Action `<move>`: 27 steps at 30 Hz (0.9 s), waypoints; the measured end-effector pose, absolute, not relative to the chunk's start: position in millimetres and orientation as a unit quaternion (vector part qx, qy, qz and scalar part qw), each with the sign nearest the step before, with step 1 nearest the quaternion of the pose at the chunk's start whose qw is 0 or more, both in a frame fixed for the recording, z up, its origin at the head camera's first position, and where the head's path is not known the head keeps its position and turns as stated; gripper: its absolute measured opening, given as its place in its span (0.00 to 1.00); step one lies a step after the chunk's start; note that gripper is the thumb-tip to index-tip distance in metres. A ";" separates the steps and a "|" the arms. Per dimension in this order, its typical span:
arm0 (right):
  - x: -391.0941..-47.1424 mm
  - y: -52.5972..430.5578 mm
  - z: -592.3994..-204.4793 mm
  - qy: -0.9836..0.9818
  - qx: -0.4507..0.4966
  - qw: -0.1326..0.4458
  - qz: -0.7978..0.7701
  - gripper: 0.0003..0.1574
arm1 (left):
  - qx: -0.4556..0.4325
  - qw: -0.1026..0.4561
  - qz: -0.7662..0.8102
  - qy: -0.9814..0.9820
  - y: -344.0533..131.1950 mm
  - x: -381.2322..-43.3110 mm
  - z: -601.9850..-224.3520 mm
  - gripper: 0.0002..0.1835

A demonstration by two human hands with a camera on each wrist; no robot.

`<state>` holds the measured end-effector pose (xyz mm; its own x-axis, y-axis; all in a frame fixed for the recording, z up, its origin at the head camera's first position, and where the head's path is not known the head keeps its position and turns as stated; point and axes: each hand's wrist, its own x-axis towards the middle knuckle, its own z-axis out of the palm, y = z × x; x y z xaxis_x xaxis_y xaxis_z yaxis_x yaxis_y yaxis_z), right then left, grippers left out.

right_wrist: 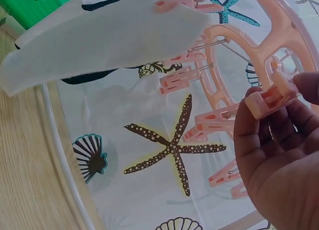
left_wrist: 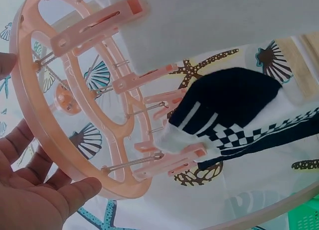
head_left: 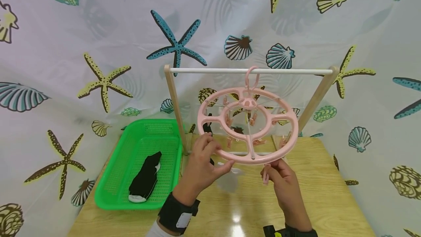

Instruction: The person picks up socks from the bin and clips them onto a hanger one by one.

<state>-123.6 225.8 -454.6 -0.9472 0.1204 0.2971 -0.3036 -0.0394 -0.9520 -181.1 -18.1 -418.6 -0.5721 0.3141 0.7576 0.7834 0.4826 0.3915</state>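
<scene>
A pink round clip hanger (head_left: 289, 145) hangs by its hook from a white rod. My left hand (head_left: 204, 160) grips the ring at its near left side, fingers over the rim and thumb below. In the left wrist view, a black-and-white checkered sock (left_wrist: 229, 100) hangs from one of the clips, beside a broad white cloth (left_wrist: 214, 21). White sock fabric (right_wrist: 124, 36) with black trim hangs from a clip in the right wrist view. Under the near right rim, my right hand (head_left: 283, 176) pinches a pink clothespin (right_wrist: 271, 98) between thumb and fingers.
A green basket (head_left: 110, 178) stands on the wooden table (head_left: 315, 178) at the left, with a black-and-white sock (head_left: 144, 176) lying in it. The white rod (head_left: 204, 70) rests on two wooden posts (head_left: 175, 105). A shell-and-starfish patterned sheet (head_left: 131, 39) hangs behind.
</scene>
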 end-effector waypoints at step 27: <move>-125.4 223.7 -461.4 -0.692 0.025 0.135 0.709 0.09 | -0.253 0.345 -0.416 -0.803 -69.0 -192.6 -453.1 0.06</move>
